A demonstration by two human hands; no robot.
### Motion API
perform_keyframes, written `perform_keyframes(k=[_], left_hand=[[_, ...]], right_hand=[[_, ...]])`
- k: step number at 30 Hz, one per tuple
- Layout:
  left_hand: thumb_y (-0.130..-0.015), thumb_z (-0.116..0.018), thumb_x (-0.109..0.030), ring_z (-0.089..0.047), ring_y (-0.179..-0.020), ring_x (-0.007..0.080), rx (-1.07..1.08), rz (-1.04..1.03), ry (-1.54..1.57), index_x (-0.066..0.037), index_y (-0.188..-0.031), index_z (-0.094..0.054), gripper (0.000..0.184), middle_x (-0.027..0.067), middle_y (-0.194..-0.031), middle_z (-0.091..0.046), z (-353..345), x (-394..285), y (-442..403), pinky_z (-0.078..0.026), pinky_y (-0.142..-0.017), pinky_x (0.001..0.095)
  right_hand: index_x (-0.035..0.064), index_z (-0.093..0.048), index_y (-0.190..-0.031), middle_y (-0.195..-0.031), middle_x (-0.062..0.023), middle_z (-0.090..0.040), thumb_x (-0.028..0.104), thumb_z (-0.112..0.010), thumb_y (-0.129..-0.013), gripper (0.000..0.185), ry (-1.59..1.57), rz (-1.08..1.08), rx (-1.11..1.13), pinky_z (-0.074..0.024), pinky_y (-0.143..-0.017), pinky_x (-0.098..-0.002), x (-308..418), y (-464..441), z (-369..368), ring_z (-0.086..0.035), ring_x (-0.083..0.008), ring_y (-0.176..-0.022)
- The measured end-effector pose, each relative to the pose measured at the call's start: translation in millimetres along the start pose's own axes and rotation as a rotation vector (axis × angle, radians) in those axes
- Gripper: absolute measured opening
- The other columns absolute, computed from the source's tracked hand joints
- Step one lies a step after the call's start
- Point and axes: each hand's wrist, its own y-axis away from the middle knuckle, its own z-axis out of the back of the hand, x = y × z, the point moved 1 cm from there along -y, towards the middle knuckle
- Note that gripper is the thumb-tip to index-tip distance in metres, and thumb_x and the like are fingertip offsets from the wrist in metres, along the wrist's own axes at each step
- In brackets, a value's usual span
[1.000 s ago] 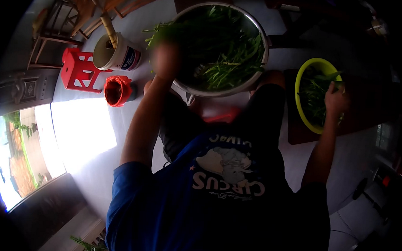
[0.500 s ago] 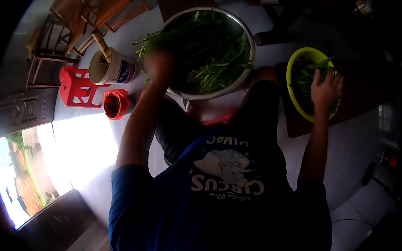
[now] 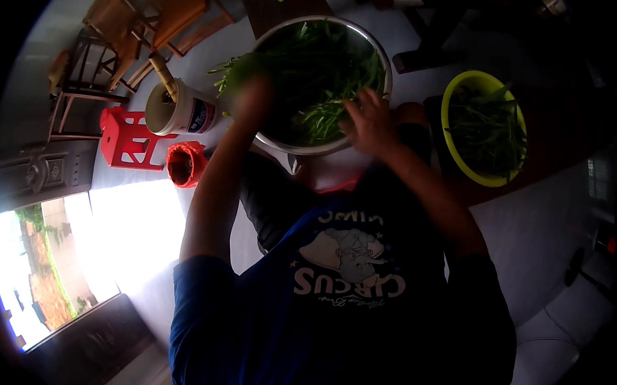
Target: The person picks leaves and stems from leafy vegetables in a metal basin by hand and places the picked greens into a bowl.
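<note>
A wide metal basin (image 3: 310, 150) in front of me is heaped with long-stemmed leafy greens (image 3: 328, 66). Over its left side is my left hand (image 3: 254, 99), smeared by motion and dark, so its fingers do not show. Stems stick out past the rim beside it. My right hand (image 3: 373, 125) is at the basin's right front rim, thumb and fingers apart, fingertips at the greens with nothing visibly held. To the right stands a yellow-green plastic basin (image 3: 446, 119) holding more leafy greens (image 3: 486, 135), with neither hand on it.
On the left stand a white bucket (image 3: 167, 114) with a thick bamboo-like stick (image 3: 163, 75) in it, a red plastic stool (image 3: 128, 143) and a bin lined with a red bag (image 3: 186, 165). Wooden chairs (image 3: 116, 29) are farther back. A dark low table (image 3: 565, 145) is under the yellow-green basin.
My right hand has left the greens in the yellow-green basin and moved left to the metal basin. My left hand stays over the metal basin's left side.
</note>
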Motion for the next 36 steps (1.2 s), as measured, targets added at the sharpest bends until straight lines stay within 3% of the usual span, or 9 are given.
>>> perform_keyframes(k=[4,8,11,14,20,24,27,32,36], left_hand=[[-0.093,-0.057,-0.019,-0.062,-0.081,0.0272,0.081,-0.013,0.044,-0.001,-0.109,-0.068,0.026,0.0152,-0.096,-0.065,-37,7,8,-0.05,-0.069,0.0409],[-0.088,-0.061,-0.018,-0.069,-0.099,0.0442,0.186,0.114,0.296,0.003,-0.106,-0.069,0.029,0.0301,-0.108,-0.068,-28,3,6,-0.056,-0.088,0.0512],[-0.088,-0.061,-0.019,-0.071,-0.09,0.0432,0.218,0.039,0.174,0.003,-0.097,-0.071,0.026,0.0272,-0.097,-0.071,-12,7,5,-0.058,-0.082,0.0504],[-0.091,-0.057,-0.018,-0.067,-0.078,0.0334,0.049,0.126,0.374,0.002,-0.094,-0.072,0.026,0.0199,-0.089,-0.069,22,8,2,-0.054,-0.067,0.0449],[-0.092,-0.056,-0.019,-0.074,-0.08,0.0331,0.203,0.428,0.946,0.006,-0.093,-0.073,0.03,0.0268,-0.085,-0.072,96,15,1,-0.056,-0.076,0.0424],[-0.095,-0.059,-0.02,-0.058,-0.059,0.0173,0.142,0.421,1.148,0.005,-0.084,-0.07,0.03,0.0109,-0.066,-0.063,116,23,13,-0.047,-0.059,0.0342],[-0.099,-0.059,-0.021,-0.044,-0.056,0.0103,0.124,0.519,1.432,0.003,-0.079,-0.065,0.032,0.0019,-0.062,-0.054,132,19,25,-0.037,-0.054,0.0291],[-0.102,-0.058,-0.021,-0.044,-0.056,0.0101,0.124,0.555,1.814,0.0,-0.083,-0.059,0.028,0.0009,-0.066,-0.051,128,19,48,-0.033,-0.053,0.0255],[-0.104,-0.054,-0.018,-0.042,-0.056,0.0105,0.124,0.569,2.112,-0.001,-0.087,-0.055,0.024,0.0015,-0.067,-0.047,116,13,64,-0.033,-0.052,0.0249]], right_hand=[[0.0052,-0.052,-0.142,-0.145,-0.033,-0.043,0.042,-0.06,-0.097,0.059,0.003,0.075,0.149,-0.0338,-0.11,-0.0597,22,-25,-34,-0.036,-0.0493,-0.138],[0.0145,-0.047,-0.15,-0.154,-0.0275,-0.036,0.051,-0.05,-0.101,0.061,0.074,0.082,0.353,-0.0286,-0.113,-0.061,26,-38,-63,-0.033,-0.0474,-0.143],[0.0182,-0.043,-0.154,-0.158,-0.0266,-0.033,0.056,-0.041,-0.102,0.063,0.095,-0.033,0.587,-0.0255,-0.116,-0.0596,17,-38,-79,-0.031,-0.0459,-0.145],[0.0204,-0.04,-0.156,-0.159,-0.0264,-0.031,0.058,-0.036,-0.103,0.064,0.087,-0.061,0.67,-0.0237,-0.117,-0.0581,19,-42,-73,-0.031,-0.045,-0.146],[0.0217,-0.042,-0.154,-0.156,-0.0239,-0.038,0.057,-0.039,-0.102,0.063,0.046,-0.113,0.683,-0.0242,-0.118,-0.0568,20,-45,-68,-0.036,-0.0425,-0.143],[0.0213,-0.043,-0.154,-0.154,-0.0231,-0.041,0.057,-0.04,-0.102,0.063,0.038,-0.116,0.651,-0.025,-0.117,-0.0575,19,-42,-74,-0.037,-0.0419,-0.142],[0.0209,-0.044,-0.153,-0.152,-0.0232,-0.043,0.056,-0.041,-0.102,0.062,0.034,-0.111,0.636,-0.0259,-0.116,-0.0577,18,-43,-74,-0.039,-0.0417,-0.141],[0.0203,-0.047,-0.151,-0.145,-0.023,-0.049,0.055,-0.042,-0.102,0.06,0.049,-0.087,0.609,-0.0298,-0.113,-0.0564,15,-41,-78,-0.043,-0.0406,-0.136],[0.0122,-0.058,-0.138,-0.133,-0.0205,-0.059,0.048,-0.053,-0.1,0.052,-0.017,-0.046,0.426,-0.0365,-0.107,-0.0539,13,-41,-79,-0.051,-0.0377,-0.128]])
